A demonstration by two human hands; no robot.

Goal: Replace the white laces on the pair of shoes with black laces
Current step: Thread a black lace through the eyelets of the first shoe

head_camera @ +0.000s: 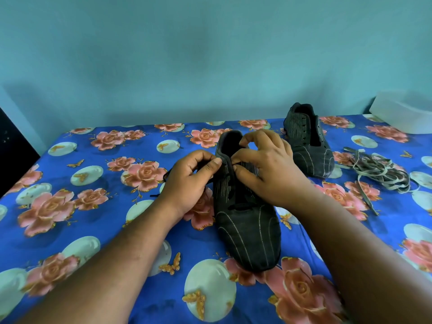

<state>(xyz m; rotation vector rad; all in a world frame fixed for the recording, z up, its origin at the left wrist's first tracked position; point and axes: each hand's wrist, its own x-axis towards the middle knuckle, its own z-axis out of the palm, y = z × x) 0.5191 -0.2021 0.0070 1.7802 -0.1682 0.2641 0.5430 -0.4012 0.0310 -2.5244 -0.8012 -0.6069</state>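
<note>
A dark striped shoe (247, 230) lies in the middle of the bed, toe towards me, with a black lace (238, 205) crossing its lower eyelets. My left hand (189, 181) pinches a black lace end at the shoe's left top edge; a loose lace end (161, 183) trails to its left. My right hand (268, 164) pinches the lace at the top eyelets, fingers curled over the tongue. The second shoe (308, 141), with empty eyelets, stands behind to the right. The pale removed laces (378, 171) lie in a tangled heap at the right.
The bed is covered by a blue sheet (93, 206) with pink roses and pale circles. A white box (402, 113) sits at the far right corner. A teal wall rises behind, and a dark object (14, 155) stands at the left edge.
</note>
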